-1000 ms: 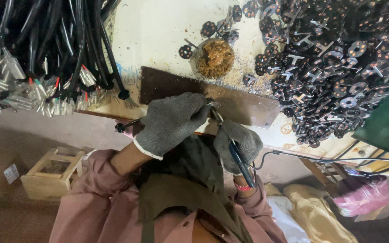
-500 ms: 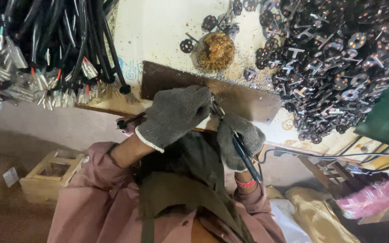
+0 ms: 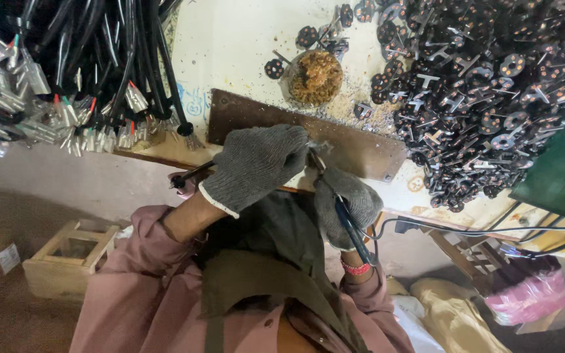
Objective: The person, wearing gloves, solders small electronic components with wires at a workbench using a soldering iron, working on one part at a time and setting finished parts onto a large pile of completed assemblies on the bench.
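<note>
Gloves of grey knitted cotton covered both hands at the near edge of the bench (image 3: 243, 46). The left hand (image 3: 256, 167) was closed over a thin black cable whose round end (image 3: 178, 182) stuck out past the bench's near edge, its long axis running along that edge, slightly tilted. The right hand (image 3: 346, 206) was wrapped around the dark blue handle of a soldering iron (image 3: 351, 225); the tool's long axis ran from the wrist up towards the left hand's fingers, tip pointing away from the person, and its tip met the work just beside the left glove. What lay exactly under the tip was hidden by the gloves.

Both hands worked over a brown rectangular board (image 3: 361, 147) lying across the near edge of the bench. Beyond it, a small round dish (image 3: 315, 77) held a tangle of brass-coloured cleaning wool, with pale crumbs scattered around it. Towards the far right corner a large heap of dark round metal discs with prongs (image 3: 485, 85) covered the bench. At the far left, a bundle of black cables with stripped, tinned ends (image 3: 93, 98) hung over the bench's edge.
</note>
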{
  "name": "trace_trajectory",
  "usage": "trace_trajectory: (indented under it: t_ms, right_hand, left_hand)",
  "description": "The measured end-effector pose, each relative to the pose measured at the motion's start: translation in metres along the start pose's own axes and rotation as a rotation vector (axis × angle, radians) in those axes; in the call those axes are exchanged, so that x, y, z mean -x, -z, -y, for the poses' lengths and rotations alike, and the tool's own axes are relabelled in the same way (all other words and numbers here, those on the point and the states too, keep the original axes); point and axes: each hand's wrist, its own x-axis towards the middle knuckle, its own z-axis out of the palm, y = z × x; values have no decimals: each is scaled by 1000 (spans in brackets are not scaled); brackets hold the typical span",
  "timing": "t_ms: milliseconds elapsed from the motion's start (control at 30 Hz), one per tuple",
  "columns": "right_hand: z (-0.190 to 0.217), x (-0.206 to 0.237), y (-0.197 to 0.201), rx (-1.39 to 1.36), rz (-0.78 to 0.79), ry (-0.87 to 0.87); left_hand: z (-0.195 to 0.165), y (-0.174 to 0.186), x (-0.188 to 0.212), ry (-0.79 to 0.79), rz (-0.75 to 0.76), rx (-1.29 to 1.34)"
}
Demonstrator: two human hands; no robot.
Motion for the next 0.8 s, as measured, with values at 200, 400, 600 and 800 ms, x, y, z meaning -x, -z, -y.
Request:
trace_trajectory:
  t_ms: [200, 400, 600, 800]
  right_hand:
    - [20, -16, 1, 105, -54, 205]
    - [25, -25, 3, 15, 30, 200]
    - [20, -17, -3, 45, -14, 118]
    - [21, -21, -2, 78, -28, 201]
  left_hand:
    - [-3, 1, -5, 27, 9, 0]
    - [-2, 5, -5, 7, 23, 52]
    - [-3, 0, -3, 28, 25, -45]
    - [-4, 3, -4, -3, -17, 0]
